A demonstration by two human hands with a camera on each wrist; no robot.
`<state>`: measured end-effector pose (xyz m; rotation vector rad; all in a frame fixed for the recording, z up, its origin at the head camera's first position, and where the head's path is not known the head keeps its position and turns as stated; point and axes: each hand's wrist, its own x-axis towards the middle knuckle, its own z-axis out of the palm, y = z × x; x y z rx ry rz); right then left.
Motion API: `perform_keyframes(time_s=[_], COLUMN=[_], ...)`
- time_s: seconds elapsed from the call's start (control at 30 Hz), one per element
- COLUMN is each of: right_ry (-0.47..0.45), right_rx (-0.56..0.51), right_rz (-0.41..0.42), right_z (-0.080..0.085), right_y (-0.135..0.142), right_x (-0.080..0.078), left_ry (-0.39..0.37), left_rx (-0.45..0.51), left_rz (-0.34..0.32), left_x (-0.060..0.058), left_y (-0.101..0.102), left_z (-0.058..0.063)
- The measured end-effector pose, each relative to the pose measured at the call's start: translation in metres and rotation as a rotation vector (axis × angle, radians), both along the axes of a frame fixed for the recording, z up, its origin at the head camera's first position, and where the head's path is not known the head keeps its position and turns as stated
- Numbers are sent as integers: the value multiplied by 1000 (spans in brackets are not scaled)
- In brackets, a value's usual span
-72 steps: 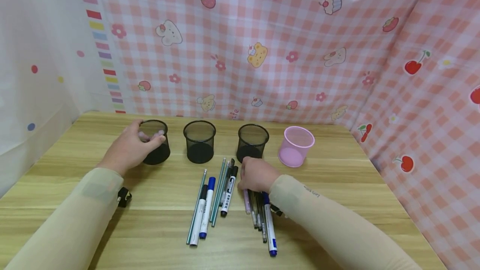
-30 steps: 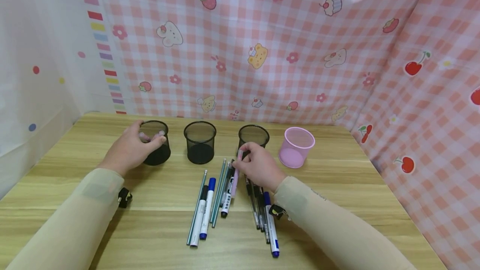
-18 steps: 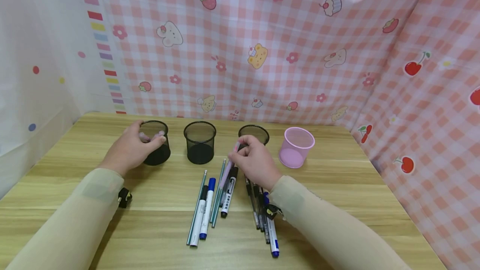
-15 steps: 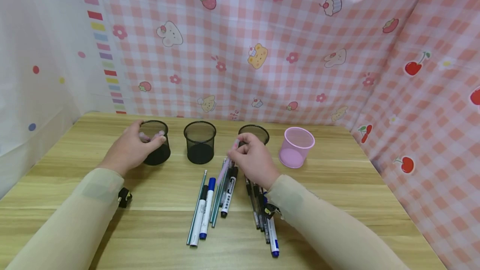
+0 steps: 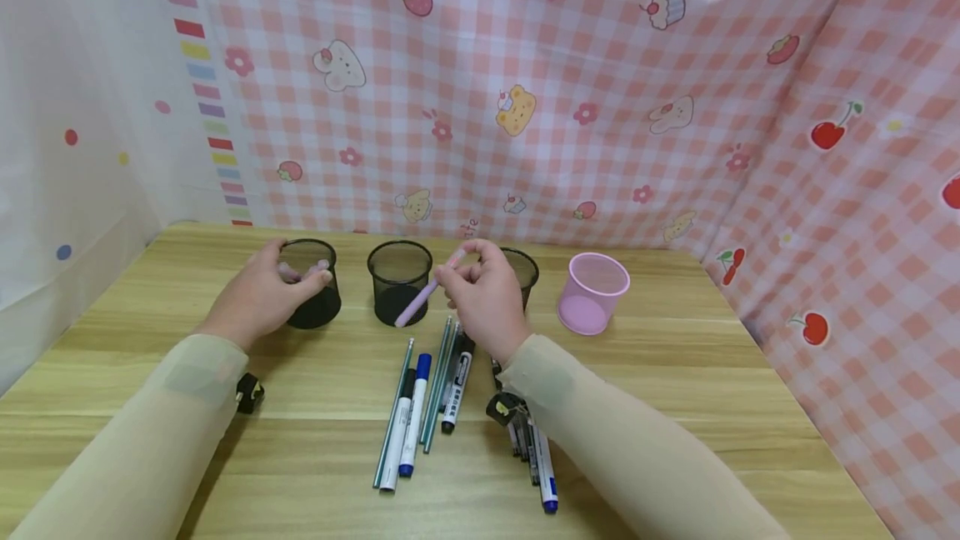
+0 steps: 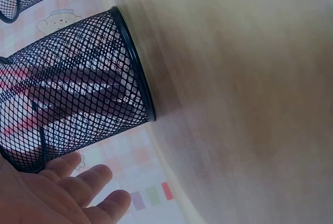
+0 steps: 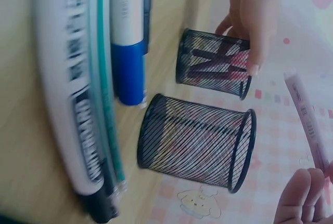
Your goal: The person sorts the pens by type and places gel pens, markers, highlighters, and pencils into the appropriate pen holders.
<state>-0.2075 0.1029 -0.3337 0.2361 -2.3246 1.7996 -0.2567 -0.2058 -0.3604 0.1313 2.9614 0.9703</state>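
Observation:
My left hand (image 5: 255, 294) grips the leftmost black mesh pen cup (image 5: 321, 311), its thumb by the rim. Several pinkish, dark-looking sticks show through that cup's mesh in the left wrist view, where the fingers (image 6: 86, 182) spread beside its open end. Between thumb and fingertips, my right hand (image 5: 487, 294) pinches a pink pen (image 5: 418, 302) with printing on its barrel. The pen slants down to the left, in front of the second black mesh cup (image 5: 401, 265). In the right wrist view, the pen (image 7: 307, 120) is held apart from both cups.
The third black cup (image 5: 523, 265) is partly hidden by the right hand; a pink mesh cup (image 5: 587, 307) stands to its right. Pencils (image 5: 393, 415) and whiteboard markers (image 5: 414, 419) lie mid-table. Dark pens (image 5: 519, 440) and a blue-capped marker (image 5: 546, 465) lie under the right wrist.
My right hand picked the pink pen from the right-hand bunch, then carried it up and left across the markers toward the second cup. The left hand has stayed on its cup.

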Motion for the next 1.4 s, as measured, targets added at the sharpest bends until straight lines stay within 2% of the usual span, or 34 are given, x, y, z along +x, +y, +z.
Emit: perform_keyframes(time_s=[0.5,0.87,1.13,1.4], right_ry=[71,117,158,127], right_rx=[-154,-154,-162,-115], right_rz=[-85,-155,-147,-173], right_z=[15,18,21,20], right_y=[-42,-73,-92,-104], right_x=[-12,-22,-27,-30], left_ry=[3,4,-1,-5], left_rx=[-1,5,16,26], left_rz=[3,-1,-13,-17], left_x=[0,-1,0,-1], left_y=[0,-2,-1,-1], left_z=[2,0,-1,-1])
